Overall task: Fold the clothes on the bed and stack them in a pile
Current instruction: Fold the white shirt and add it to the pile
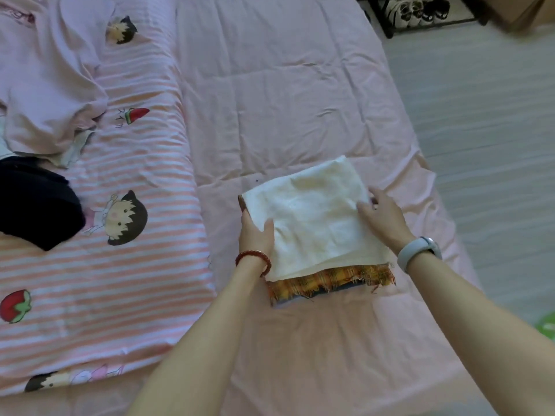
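Observation:
A folded cream-white cloth (312,217) lies on top of a small pile on the pink bed sheet (285,94). Under it a yellow-orange plaid cloth with frayed edges (327,280) sticks out toward me, and a dark blue layer shows beneath that. My left hand (255,235) holds the white cloth's left edge, thumb on top and fingers tucked under the side. My right hand (383,216) rests on the cloth's right edge with fingers fairly straight. To the far left lie an unfolded pale pink garment (48,85) and a dark navy garment (36,202).
A pink-and-white striped quilt with cartoon prints (120,265) covers the bed's left half. The bed's right edge drops to a pale floor (486,145). A black shoe rack with shoes (420,10) stands at the top right. A green object (548,324) peeks in at the right edge.

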